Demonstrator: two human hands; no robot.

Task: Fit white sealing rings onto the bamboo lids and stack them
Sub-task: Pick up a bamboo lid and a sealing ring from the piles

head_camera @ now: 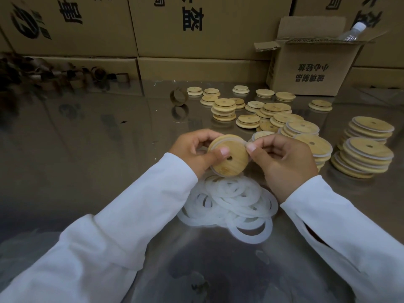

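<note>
My left hand (197,150) grips a round bamboo lid (231,159) with a small centre hole, thumb pressed on its face. A white sealing ring (215,143) runs round the lid's upper rim. My right hand (282,158) pinches the ring at the lid's right edge with thumb and fingers. Below both hands lies a heap of loose white sealing rings (231,202) on the shiny table. To the right stand stacks of ringed lids (367,156), and more such stacks (302,130) sit behind my right hand. Bare bamboo lids (224,108) lie scattered farther back.
Cardboard boxes (181,25) wall off the back. An open carton (310,66) with a plastic bottle (352,31) stands at the back right. A brown cardboard ring (178,96) stands upright mid-table, and several more (98,75) pile up at the back left.
</note>
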